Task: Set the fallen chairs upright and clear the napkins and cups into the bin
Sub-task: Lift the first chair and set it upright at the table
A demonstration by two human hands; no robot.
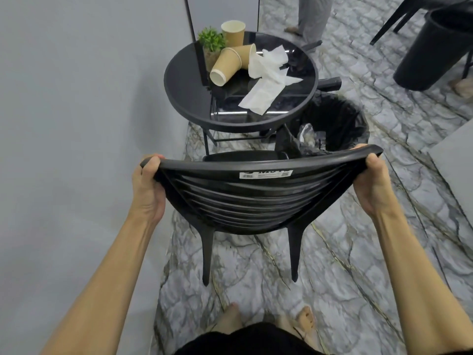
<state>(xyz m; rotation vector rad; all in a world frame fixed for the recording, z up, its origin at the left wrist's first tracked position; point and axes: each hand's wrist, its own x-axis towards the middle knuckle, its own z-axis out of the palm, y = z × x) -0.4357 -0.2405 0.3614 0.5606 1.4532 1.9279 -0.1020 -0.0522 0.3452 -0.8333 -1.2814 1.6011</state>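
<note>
A black plastic chair (245, 201) stands upright in front of me, its back towards me. My left hand (148, 185) grips the left end of the backrest's top rim, and my right hand (373, 185) grips the right end. Beyond it is a round black glass table (186, 98). On the table one brown paper cup (233, 32) stands upright and two more (230, 64) lie on their sides. Crumpled white napkins (266, 78) lie beside them. A black bin (340, 124) with a bin liner sits on the floor right of the table.
A grey wall runs along the left. A small potted plant (211, 42) stands on the table. Another person's legs (309, 19) are at the back. A second black bin (432, 49) and another chair's legs (394, 21) are at top right. My bare feet (304, 319) are on the marble floor.
</note>
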